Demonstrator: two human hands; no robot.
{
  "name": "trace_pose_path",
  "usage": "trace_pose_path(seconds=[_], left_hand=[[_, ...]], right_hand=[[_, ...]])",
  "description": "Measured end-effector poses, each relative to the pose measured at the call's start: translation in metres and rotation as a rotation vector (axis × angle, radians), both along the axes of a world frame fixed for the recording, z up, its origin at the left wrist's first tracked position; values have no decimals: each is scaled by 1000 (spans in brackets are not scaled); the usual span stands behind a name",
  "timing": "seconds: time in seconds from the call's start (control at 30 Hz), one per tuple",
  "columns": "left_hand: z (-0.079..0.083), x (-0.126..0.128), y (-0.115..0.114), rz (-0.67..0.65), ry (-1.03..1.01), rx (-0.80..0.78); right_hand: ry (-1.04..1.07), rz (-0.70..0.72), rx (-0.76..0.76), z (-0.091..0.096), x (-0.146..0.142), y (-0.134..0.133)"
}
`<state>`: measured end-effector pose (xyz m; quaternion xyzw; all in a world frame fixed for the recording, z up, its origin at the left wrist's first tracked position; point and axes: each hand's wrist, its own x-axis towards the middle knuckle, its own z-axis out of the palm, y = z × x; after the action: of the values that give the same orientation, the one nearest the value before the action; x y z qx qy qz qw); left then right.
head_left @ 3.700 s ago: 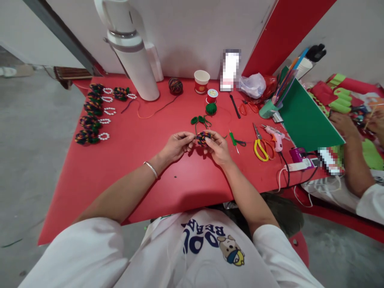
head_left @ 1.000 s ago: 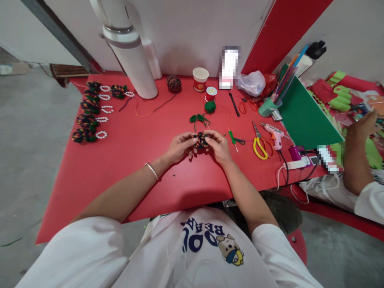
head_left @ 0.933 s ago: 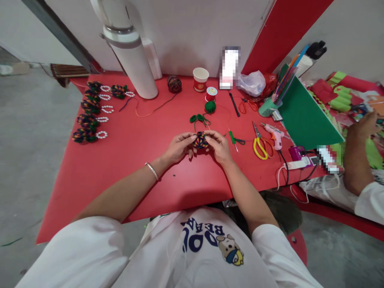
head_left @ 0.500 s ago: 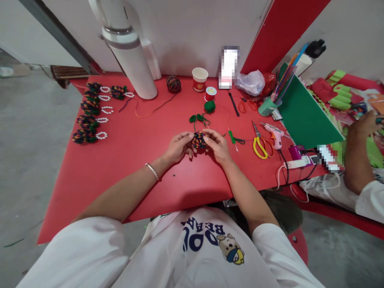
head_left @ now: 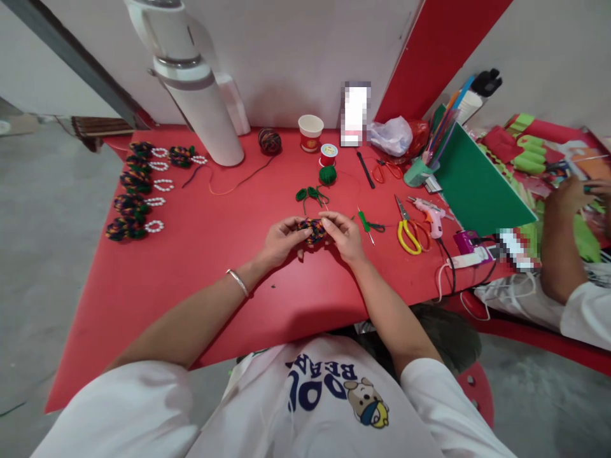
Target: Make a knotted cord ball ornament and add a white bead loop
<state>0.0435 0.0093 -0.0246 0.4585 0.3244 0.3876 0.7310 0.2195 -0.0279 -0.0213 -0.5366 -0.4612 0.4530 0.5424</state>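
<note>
Both my hands meet over the middle of the red table. Between them is a small multicoloured yarn flower. My left hand pinches its left side with thumb and fingertips, a silver bangle on that wrist. My right hand grips its right side, fingers curled over the top. A loose loop of green cord and a green yarn ball lie just beyond my hands.
Several finished yarn flowers with bead loops line the left side. A white cylinder, dark yarn ball, paper cup, yellow scissors, glue gun and green crochet hook stand around. Another person's arm works at right.
My hands have kept hold of the yarn flower and turned it slightly between the fingers. The other person's hand at right has lifted and shifted further away.
</note>
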Motion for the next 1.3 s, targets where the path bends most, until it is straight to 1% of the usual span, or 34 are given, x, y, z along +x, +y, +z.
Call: trace_pose_path(seconds=[0.07, 0.13, 0.23, 0.27, 0.33, 0.37, 0.43, 0.47, 0.5, 0.53, 0.6, 0.67, 0.8, 0.83, 0.9, 0.97, 1.0, 1.07, 1.13, 1.2, 1.3], left_hand=[[-2, 1, -3, 61, 46, 54], [-3, 0, -4, 94, 123, 130], [-1, -2, -4, 151, 255, 331], [1, -4, -4, 159, 299, 411], [3, -7, -4, 141, 387, 546], [4, -9, -4, 117, 425, 592], [3, -13, -3, 77, 476, 656], [1, -14, -3, 68, 488, 680], [-1, -15, -2, 65, 493, 699], [-3, -16, -2, 65, 495, 715], [-7, -17, 0, 72, 502, 732], [-8, -17, 0, 73, 513, 734], [-1, -13, -4, 114, 473, 701], [0, -13, -6, 120, 434, 676], [2, -11, -10, 106, 348, 609], [2, -10, -12, 80, 301, 553], [1, -10, -13, 76, 301, 547], [-1, -9, -13, 90, 332, 587], [-2, -8, -12, 132, 376, 681], [-3, -7, -11, 185, 409, 778], [-3, -7, -12, 236, 393, 901]], right_hand=[[-123, -106, 72, 1, 5, 2], [-284, -204, 148, 1, 15, 3], [-543, -291, 190, 5, 40, -3], [-629, -338, 174, 7, 52, -8], [-845, -484, 93, 12, 78, -22], [-970, -542, 20, 15, 93, -31], [-1189, -609, -180, 18, 119, -48], [-1256, -621, -292, 18, 130, -55], [-1294, -593, -388, 18, 140, -62], [-1309, -543, -444, 18, 147, -67], [-1329, -453, -457, 18, 158, -71], [-1333, -399, -447, 20, 166, -69], [-1276, -396, -586, 27, 175, -60], [-1269, -410, -593, 28, 175, -60], [-1277, -454, -523, 30, 170, -67], [-1265, -511, -385, 31, 158, -82], [-1240, -510, -285, 33, 149, -91], [-1143, -430, -80, 37, 125, -110], [-1065, -346, 28, 44, 96, -126], [-1061, -286, 37, 51, 66, -134], [-1050, -133, -45, 57, 29, -135]])
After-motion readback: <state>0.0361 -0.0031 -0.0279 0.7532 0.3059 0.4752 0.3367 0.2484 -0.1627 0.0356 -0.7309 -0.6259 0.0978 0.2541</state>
